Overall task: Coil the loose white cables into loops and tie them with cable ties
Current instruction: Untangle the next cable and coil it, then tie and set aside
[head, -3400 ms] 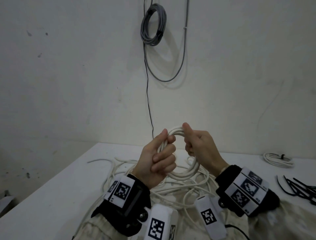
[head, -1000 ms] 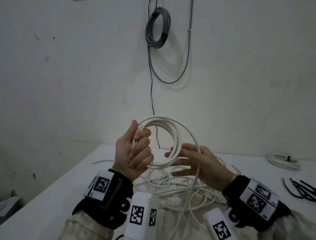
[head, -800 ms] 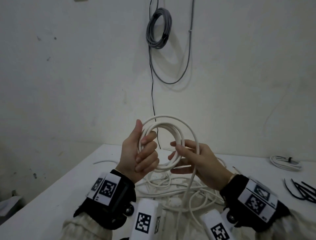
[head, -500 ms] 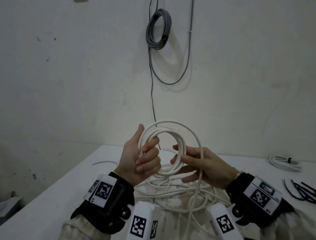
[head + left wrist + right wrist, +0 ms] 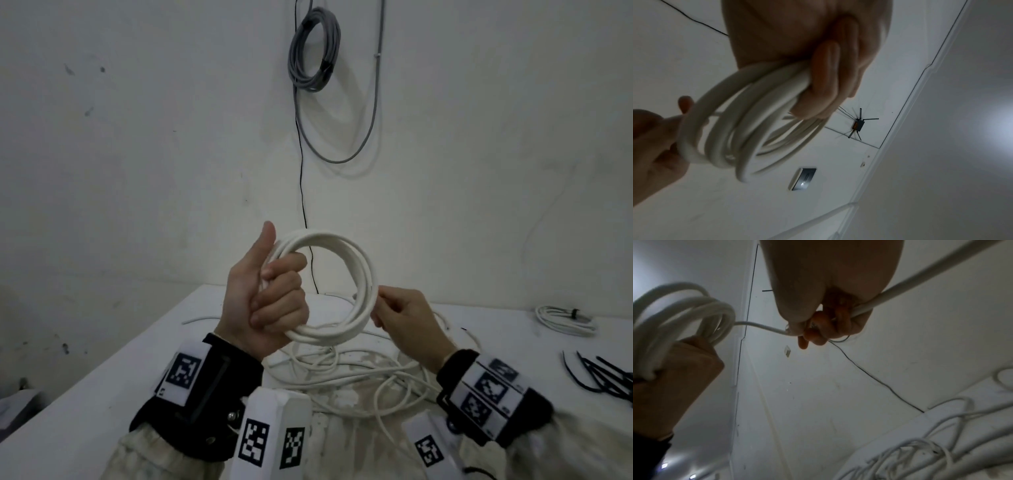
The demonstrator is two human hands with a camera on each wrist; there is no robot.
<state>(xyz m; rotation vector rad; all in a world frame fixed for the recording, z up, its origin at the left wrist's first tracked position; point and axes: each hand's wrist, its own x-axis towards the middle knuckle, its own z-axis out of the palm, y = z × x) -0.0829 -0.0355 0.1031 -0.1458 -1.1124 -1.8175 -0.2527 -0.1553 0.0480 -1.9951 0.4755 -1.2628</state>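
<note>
The left hand [image 5: 263, 301] is clenched round the white coil [image 5: 356, 270], held upright above the table [image 5: 102, 387], thumb up. At the coil's right side the right hand [image 5: 407, 322] pinches the loose cable [image 5: 920, 277] feeding in. To my eye each new turn should land flat against the others, the tail sliding through the pinch. The tangle [image 5: 359, 373] lies below; a tied bundle [image 5: 565, 320] and black ties [image 5: 603, 373] sit far right, with bare tabletop left.

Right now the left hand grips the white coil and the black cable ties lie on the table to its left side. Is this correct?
Not quite. The left hand does grip the white coil, but the head view shows the black cable ties on the table at the far right, not the left.
</note>
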